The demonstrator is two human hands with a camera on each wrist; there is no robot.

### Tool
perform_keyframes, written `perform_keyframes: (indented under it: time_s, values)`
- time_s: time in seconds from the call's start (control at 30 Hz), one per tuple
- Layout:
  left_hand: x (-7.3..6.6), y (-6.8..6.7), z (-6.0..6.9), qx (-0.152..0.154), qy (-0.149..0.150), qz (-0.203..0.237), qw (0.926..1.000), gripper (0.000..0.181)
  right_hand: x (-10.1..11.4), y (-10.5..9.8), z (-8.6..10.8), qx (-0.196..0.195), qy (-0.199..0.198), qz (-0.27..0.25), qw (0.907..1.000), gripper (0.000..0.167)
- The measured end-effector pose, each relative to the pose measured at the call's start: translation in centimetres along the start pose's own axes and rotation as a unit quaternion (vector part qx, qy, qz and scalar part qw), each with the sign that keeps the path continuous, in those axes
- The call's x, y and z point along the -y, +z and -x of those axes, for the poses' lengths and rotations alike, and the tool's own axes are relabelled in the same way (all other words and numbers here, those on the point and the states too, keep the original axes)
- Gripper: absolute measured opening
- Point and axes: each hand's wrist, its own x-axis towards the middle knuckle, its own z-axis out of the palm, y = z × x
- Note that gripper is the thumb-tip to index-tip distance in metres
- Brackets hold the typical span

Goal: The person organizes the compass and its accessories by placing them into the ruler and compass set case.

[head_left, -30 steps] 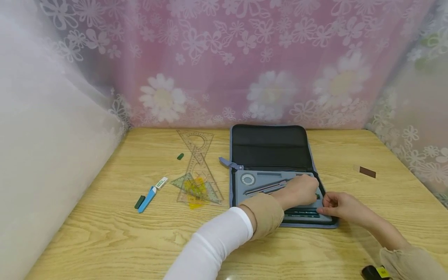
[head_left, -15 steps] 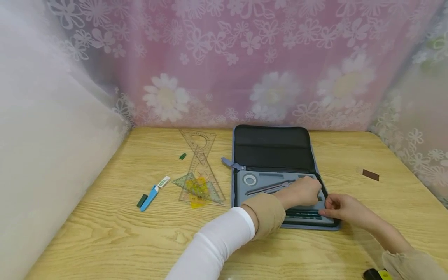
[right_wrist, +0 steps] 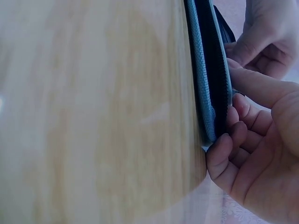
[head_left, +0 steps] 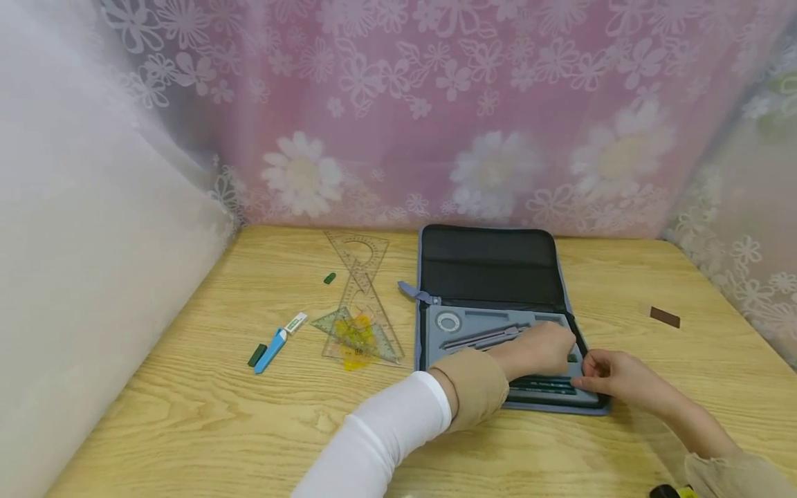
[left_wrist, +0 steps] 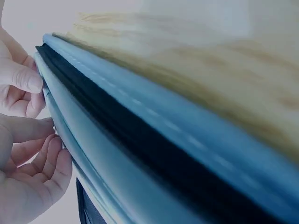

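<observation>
An open zip case (head_left: 487, 263) lies on the table, its black lid folded back. Its grey tray (head_left: 479, 318) holds a metal compass (head_left: 482, 338), a round white-rimmed piece (head_left: 448, 321) and dark green pencils (head_left: 544, 384). My left hand (head_left: 540, 349) is over the tray's right part with its fingers bent down; whatever lies under them is hidden. At the case's right edge, my right hand (head_left: 619, 379) has its thumb on the tray by the pencil ends. The right wrist view shows this right hand (right_wrist: 261, 154) gripping the edge, curled fingers against the zip side.
Transparent set squares (head_left: 361, 297) and a yellow piece (head_left: 355, 342) lie left of the case. Further left are a blue pen-shaped tool (head_left: 270, 351), a white eraser (head_left: 295, 323) and small green pieces (head_left: 257, 355). A brown strip (head_left: 665, 317) lies at the right.
The whole head view shifts slightly as the camera moves. Both hands stay at nearly the same places on the case.
</observation>
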Motion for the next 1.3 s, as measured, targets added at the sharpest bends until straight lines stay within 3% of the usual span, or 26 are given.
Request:
perform_keyframes:
  time_s: [0.13, 0.4, 0.6, 0.73, 0.9, 1.17, 1.3]
  values:
    - [0.9, -0.2, 0.6, -0.013, -0.009, 0.002, 0.9999, 0.026, -0.1, 0.0, 0.0, -0.004, -0.004, 0.008, 1.0, 0.025]
    - [3.8, -1.8, 1.3, -0.083, 0.011, 0.015, 0.9964, 0.029, -0.3, 0.2, -0.1, -0.008, -0.009, 0.013, 0.9998, 0.023]
    - [7.1, -3.2, 2.0, -0.111, 0.002, 0.017, 0.9937, 0.022, -0.3, 0.2, -0.2, -0.007, -0.001, 0.024, 0.9997, 0.022]
    - [10.1, -4.1, 2.7, -0.126, -0.024, 0.021, 0.9915, 0.02, -0.3, 0.2, -0.2, 0.0, 0.003, 0.019, 0.9998, 0.023]
    - [15.1, -5.6, 4.0, -0.163, -0.077, 0.032, 0.9832, 0.02, -0.1, 0.1, -0.3, 0.005, 0.003, 0.01, 0.9999, 0.023]
    - [23.7, -8.0, 7.7, -0.206, -0.183, 0.109, 0.9551, 0.025, -0.1, 0.0, -0.3, 0.015, 0.007, 0.003, 0.9999, 0.023]
    - [27.6, -8.8, 10.0, -0.221, -0.228, 0.107, 0.9422, 0.033, -0.2, 0.0, -0.4, 0.014, 0.01, 0.008, 0.9998, 0.024]
